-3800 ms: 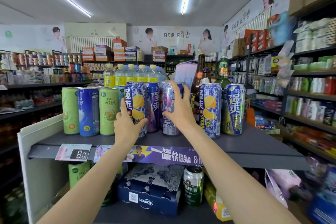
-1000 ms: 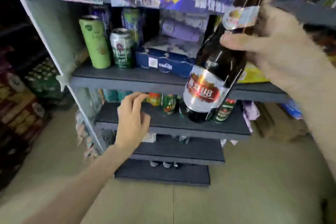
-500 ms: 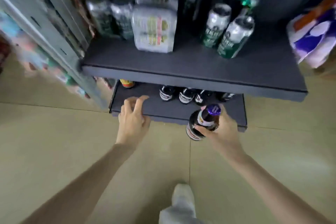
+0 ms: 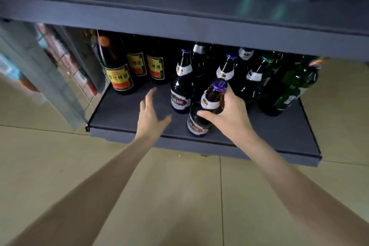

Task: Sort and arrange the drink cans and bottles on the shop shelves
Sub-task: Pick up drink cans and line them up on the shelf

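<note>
Now your right hand (image 4: pixel 229 114) has brought the brown bottle (image 4: pixel 207 110) down to the bottom shelf (image 4: pixel 123 112) at frame centre, fingers gripping its neck; your left hand (image 4: pixel 150 114) hovers beside it, fingers spread.

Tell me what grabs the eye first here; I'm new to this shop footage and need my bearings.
First, the right hand gripping a dark glass beer bottle with a purple cap by its neck, at the front of the lowest grey metal shelf. Beside it the left hand hovers open over bare shelf. Behind stand brown bottles with yellow-and-red labels at left and green glass bottles at right.
</note>
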A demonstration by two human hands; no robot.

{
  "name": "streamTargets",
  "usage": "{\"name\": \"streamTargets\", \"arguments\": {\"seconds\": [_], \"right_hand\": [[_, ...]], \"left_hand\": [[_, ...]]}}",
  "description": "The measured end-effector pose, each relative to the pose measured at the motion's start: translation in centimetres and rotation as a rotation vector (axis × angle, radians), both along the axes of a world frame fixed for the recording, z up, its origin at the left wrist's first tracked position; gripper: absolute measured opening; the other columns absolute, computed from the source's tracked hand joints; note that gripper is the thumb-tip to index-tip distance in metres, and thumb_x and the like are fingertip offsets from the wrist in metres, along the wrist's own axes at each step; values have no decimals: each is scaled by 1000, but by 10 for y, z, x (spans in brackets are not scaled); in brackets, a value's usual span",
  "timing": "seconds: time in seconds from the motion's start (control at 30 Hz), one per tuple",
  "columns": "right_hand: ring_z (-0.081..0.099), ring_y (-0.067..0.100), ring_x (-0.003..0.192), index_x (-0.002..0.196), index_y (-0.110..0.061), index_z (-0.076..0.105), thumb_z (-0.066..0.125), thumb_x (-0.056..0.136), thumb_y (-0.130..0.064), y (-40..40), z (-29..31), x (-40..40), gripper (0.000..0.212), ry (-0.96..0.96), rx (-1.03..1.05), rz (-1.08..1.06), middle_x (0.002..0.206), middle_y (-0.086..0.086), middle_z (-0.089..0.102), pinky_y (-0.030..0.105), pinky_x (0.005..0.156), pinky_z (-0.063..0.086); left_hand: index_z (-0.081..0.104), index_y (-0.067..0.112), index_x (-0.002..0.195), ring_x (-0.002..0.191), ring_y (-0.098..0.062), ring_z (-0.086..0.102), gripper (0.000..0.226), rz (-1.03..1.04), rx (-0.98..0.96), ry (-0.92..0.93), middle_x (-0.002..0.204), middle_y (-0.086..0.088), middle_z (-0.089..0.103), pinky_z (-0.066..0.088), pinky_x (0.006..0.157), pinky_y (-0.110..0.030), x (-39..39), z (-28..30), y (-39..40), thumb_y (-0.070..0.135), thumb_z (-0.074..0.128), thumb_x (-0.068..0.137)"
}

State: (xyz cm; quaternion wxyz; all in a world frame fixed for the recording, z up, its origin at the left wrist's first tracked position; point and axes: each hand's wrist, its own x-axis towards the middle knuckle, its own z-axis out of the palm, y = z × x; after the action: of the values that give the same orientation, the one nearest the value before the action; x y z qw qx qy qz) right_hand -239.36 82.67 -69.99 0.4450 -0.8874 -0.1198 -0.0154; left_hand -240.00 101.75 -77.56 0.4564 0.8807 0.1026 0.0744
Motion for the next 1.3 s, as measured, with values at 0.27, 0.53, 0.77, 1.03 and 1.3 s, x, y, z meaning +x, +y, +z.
{"name": "streamTargets", "arguments": {"seconds": [0.27, 0.53, 0.77, 1.03, 1.3], "right_hand": [[49, 1, 94, 117, -10, 50, 79, 72, -13, 4, -6, 23, 53, -19, -45, 28, 98, -12, 52, 0, 74, 36], [49, 3, 91, 111, -9, 49, 77, 73, -15, 25, -6, 45, 48, -40, -62, 7, 98, -8, 54, -1, 67, 37], [55, 16, 106, 112, -8, 45, 75, 76, -14, 51, -10, 76, 48, -55, -59, -41, 113, 4, 59, 17, 81, 37], [48, 23, 122, 127, -3, 34, 70, 83, -14, 61, -26, 78, 58, -90, -47, -132, 131, 12, 48, 23, 96, 38], [45, 13, 125, 144, -14, 27, 67, 84, -10, 33, -17, 6, 72, -135, 13, -98, 141, 4, 39, 29, 104, 40]], "left_hand": [[8, 28, 146, 127, -20, 43, 102, -110, -238, 13, 142, -2, 41, 41, 101, -37, 60, -15, -29, 18, 77, 70], [17, 24, 144, 114, -17, 52, 93, -16, -214, -32, 129, -4, 53, 42, 90, -28, 66, -13, -16, 10, 76, 74], [13, 23, 146, 123, -23, 48, 99, 46, -198, -36, 134, -6, 50, 42, 100, -38, 78, -19, 5, 15, 78, 72], [10, 23, 147, 128, -24, 43, 97, 56, -118, -37, 141, -5, 44, 38, 99, -35, 77, -18, 6, 22, 75, 76], [33, 21, 138, 103, -2, 50, 60, -92, 109, -288, 120, 2, 48, 43, 84, -21, -1, 14, 10, 8, 59, 85]]}}
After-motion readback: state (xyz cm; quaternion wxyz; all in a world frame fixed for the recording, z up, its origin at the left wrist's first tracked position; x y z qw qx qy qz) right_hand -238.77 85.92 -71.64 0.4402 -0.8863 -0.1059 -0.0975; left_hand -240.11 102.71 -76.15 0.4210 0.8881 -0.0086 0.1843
